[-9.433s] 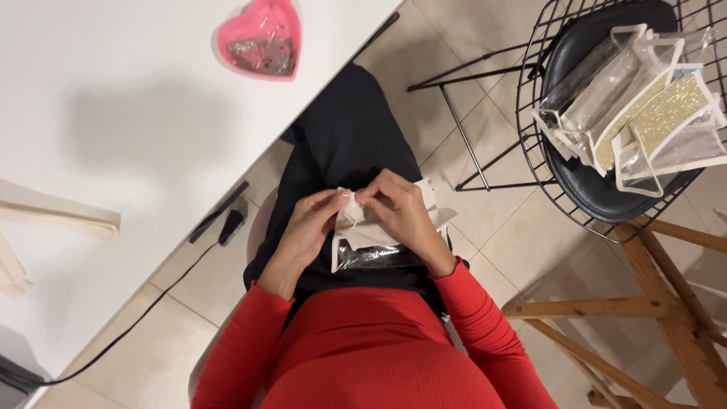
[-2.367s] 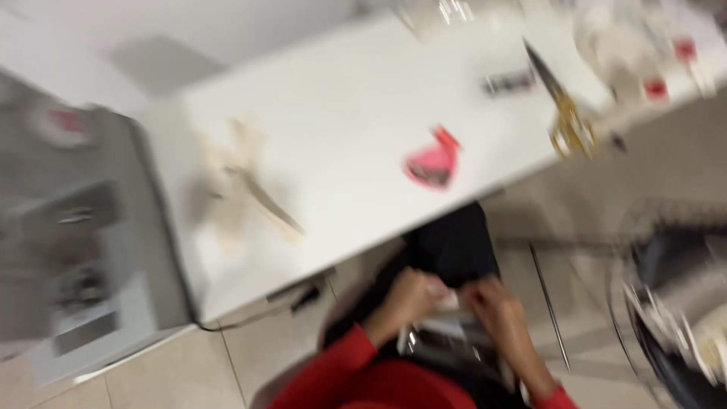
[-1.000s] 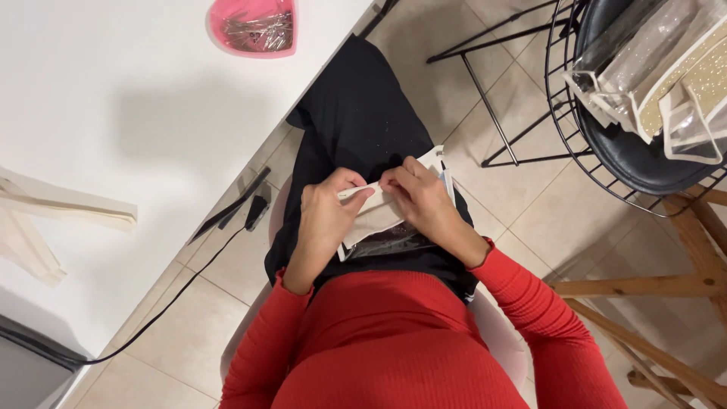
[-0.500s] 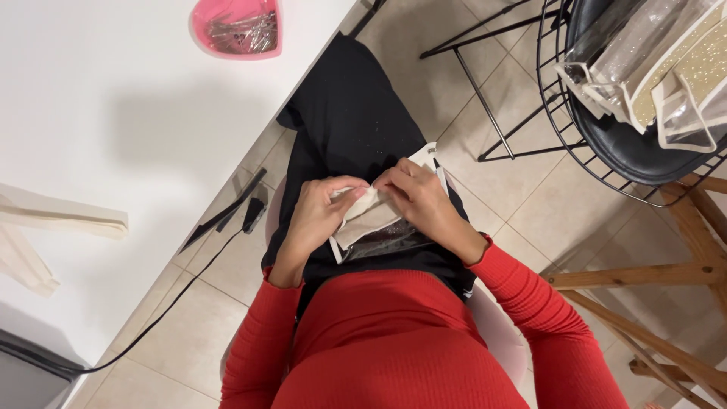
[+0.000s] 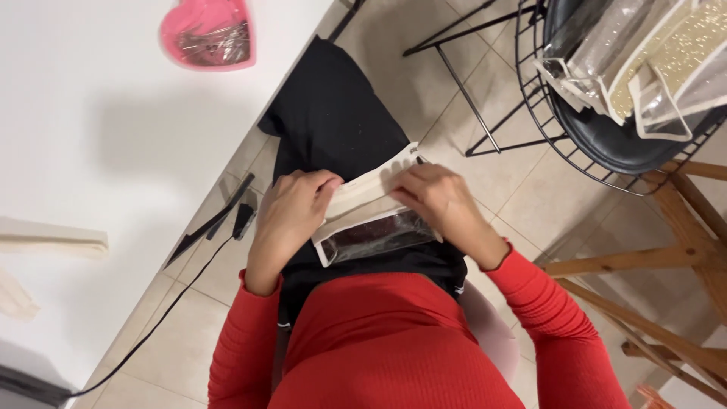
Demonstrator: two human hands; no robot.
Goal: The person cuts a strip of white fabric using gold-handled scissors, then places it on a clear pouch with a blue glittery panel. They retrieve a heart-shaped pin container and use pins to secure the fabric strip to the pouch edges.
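1. A flat pouch (image 5: 375,220) with cream fabric edging and a clear plastic window is held on the lap of a seated person, over black trousers and just below the edge of the white table (image 5: 91,151).
2. The pouch's cream top band is pinched at its left end by the fingers (image 5: 322,185) of the left hand (image 5: 291,208), which are curled closed around the fabric.
3. The right end of the same band is pressed and gripped by the right hand (image 5: 443,204), its fingers bent tightly onto the edging near a short zip section.
4. A pink heart-shaped dish (image 5: 208,34) holding small metallic pieces is seen on the table, well apart from the hands.
5. Folded cream fabric strips (image 5: 53,238) are seen at the table's left edge.
6. Several similar clear pouches (image 5: 644,60) with cream borders, some with glittery gold filling, are stacked upright on a black wire chair (image 5: 598,144) at upper right.
7. A black cable (image 5: 166,307) is seen trailing across the tiled floor beneath the table edge.
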